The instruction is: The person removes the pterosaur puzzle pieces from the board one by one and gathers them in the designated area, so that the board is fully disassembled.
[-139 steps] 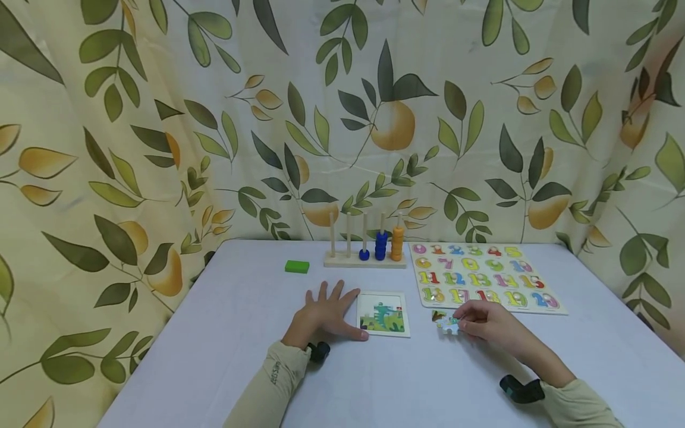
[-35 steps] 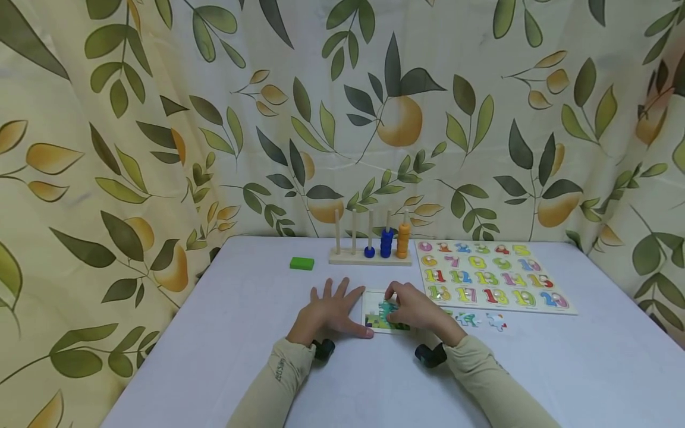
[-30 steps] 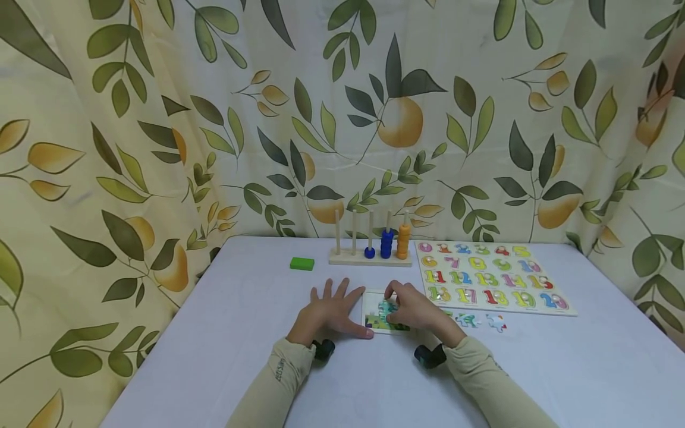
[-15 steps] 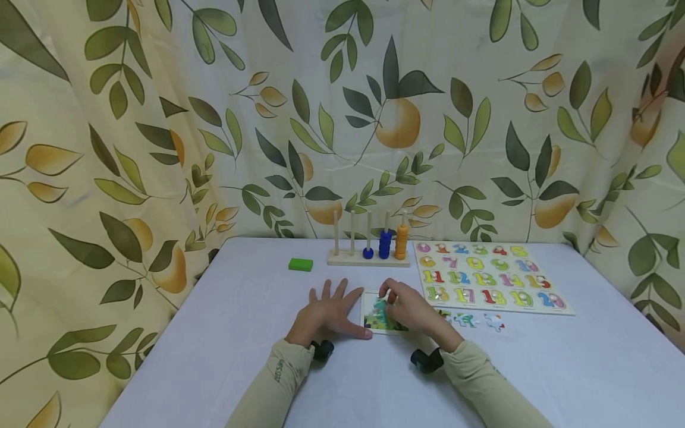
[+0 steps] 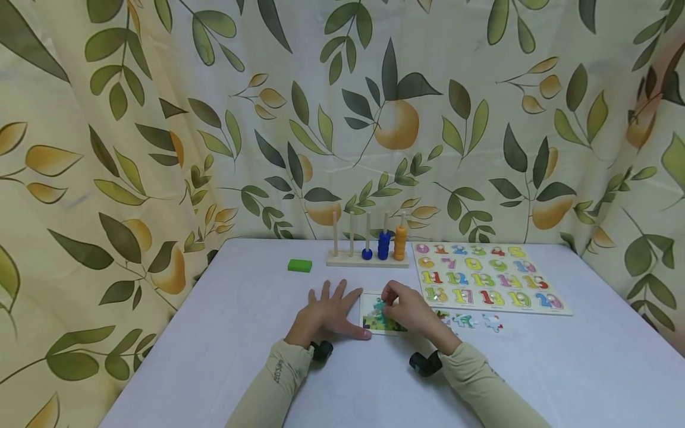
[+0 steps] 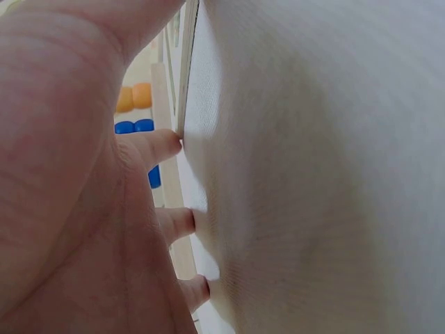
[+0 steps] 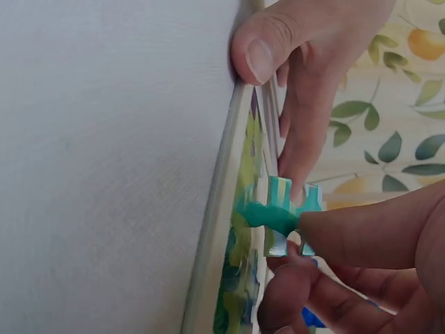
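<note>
A small white-framed jigsaw puzzle [image 5: 374, 330] lies on the table, its lower part filled with a green picture. My left hand [image 5: 329, 314] is spread flat at its left side, thumb and index finger at the frame's edge. Over the frame, my right hand [image 5: 411, 309] pinches a teal puzzle piece [image 7: 281, 209] between thumb and fingers. In the right wrist view that piece stands tilted up close to the filled pieces. Right of the frame lie loose puzzle pieces [image 5: 464, 321], partly behind the right hand.
A number board [image 5: 489, 276] lies at the back right. Behind the frame stands a wooden peg counter [image 5: 350, 260] with blue and orange beads. A green block [image 5: 299, 266] sits to its left. A patterned curtain [image 5: 257, 119] hangs behind the table.
Since the earliest frame, my right hand has moved left from the loose pieces to the puzzle frame with a piece. Lately its fingers shift only slightly. My left hand stays at the frame.
</note>
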Motion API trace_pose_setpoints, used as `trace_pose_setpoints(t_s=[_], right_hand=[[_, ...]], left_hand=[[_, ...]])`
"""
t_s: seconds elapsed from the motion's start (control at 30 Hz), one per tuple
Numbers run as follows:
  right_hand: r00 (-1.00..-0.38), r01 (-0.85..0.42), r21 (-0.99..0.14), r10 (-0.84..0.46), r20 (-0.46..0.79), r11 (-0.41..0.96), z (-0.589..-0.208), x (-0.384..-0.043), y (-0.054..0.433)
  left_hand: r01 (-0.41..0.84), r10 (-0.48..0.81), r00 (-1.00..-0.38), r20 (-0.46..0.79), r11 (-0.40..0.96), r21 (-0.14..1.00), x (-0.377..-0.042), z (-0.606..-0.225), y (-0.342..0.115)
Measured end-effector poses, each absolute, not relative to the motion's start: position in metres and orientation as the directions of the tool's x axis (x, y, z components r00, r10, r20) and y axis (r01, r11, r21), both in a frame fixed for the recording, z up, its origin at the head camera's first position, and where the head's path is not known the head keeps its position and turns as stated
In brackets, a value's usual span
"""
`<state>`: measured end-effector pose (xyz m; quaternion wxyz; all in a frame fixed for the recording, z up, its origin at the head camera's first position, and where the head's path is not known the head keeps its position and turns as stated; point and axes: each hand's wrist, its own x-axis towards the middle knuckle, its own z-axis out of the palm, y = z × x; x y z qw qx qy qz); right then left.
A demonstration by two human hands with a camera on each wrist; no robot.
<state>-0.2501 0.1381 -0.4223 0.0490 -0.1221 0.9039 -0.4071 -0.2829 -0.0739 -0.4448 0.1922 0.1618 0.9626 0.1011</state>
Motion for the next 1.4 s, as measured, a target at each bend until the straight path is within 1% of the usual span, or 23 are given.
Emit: trace_pose_setpoints(t_s=[0.23, 0.4, 0.53, 0.77, 1.13, 1.4], right_hand=[[-0.985, -0.129, -0.754, -0.172, 0.022, 0.644, -0.429, -0.252, 0.141], [-0.988, -0.121, -0.771, -0.151, 0.032, 0.626, -0.428, -0.249, 0.144], [-0.99, -0.107, -0.787, -0.14, 0.026, 0.608, -0.425, -0.244, 0.147], [-0.989, -0.106, -0.794, -0.149, 0.02, 0.598, -0.425, -0.239, 0.16], [-0.992, -0.098, -0.784, -0.127, 0.025, 0.613, -0.421, -0.228, 0.192], [-0.994, -0.079, -0.797, -0.112, 0.014, 0.598, -0.42, -0.219, 0.213]], left_hand=[[0.275, 0.358, -0.873, -0.331, 0.922, 0.271, -0.292, -0.46, -0.074], [0.278, 0.36, -0.873, -0.329, 0.922, 0.269, -0.285, -0.452, -0.073], [0.28, 0.362, -0.872, -0.33, 0.921, 0.27, -0.276, -0.439, -0.073], [0.281, 0.362, -0.872, -0.329, 0.921, 0.27, -0.269, -0.43, -0.074], [0.272, 0.361, -0.87, -0.335, 0.919, 0.286, -0.282, -0.449, -0.073], [0.282, 0.366, -0.871, -0.327, 0.919, 0.276, -0.276, -0.438, -0.075]])
